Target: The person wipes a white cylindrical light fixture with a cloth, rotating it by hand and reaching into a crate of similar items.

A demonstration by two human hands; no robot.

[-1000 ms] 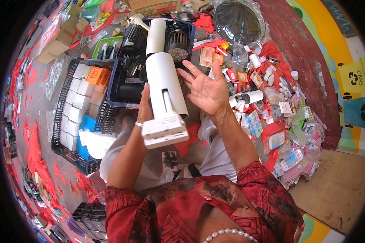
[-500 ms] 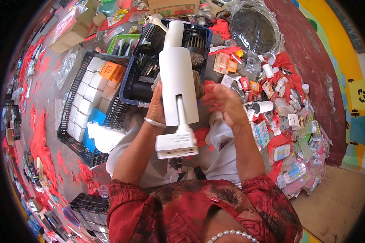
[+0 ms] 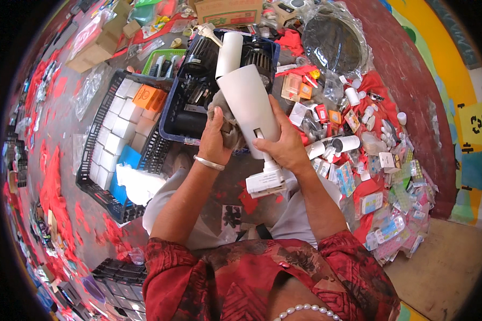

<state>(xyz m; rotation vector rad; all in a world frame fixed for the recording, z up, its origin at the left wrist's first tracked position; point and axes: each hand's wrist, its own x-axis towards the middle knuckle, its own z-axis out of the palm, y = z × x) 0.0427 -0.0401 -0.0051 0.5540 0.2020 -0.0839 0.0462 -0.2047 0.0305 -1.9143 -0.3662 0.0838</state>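
Observation:
My right hand (image 3: 287, 143) grips a white cylindrical track light (image 3: 248, 101) from its right side, thumb across the body near a slot. The lamp tilts in front of me, its upper end leaning left. From its lower end a short stem leads to a boxy white track adapter (image 3: 266, 182). In my left hand (image 3: 215, 140), closed, is a bunched grey-brown cloth (image 3: 230, 125), beside the lamp's left side. Just beyond the lamp's upper end, a second white cylinder (image 3: 229, 54) stands over the dark blue crate (image 3: 168, 120), a white cord-like piece next to it.
Black lamps fill parts of the blue crate. To its left, a black basket (image 3: 93, 128) holds several white boxes and an orange box (image 3: 149, 97). Small packaged goods (image 3: 393, 227) pile up on the right. A cardboard box (image 3: 227, 12) stands at the back.
My right hand, open beside the lamp before, now grips it. The lamp has turned, its adapter end swinging right. My left hand has come off the lamp's body and holds the cloth at its side.

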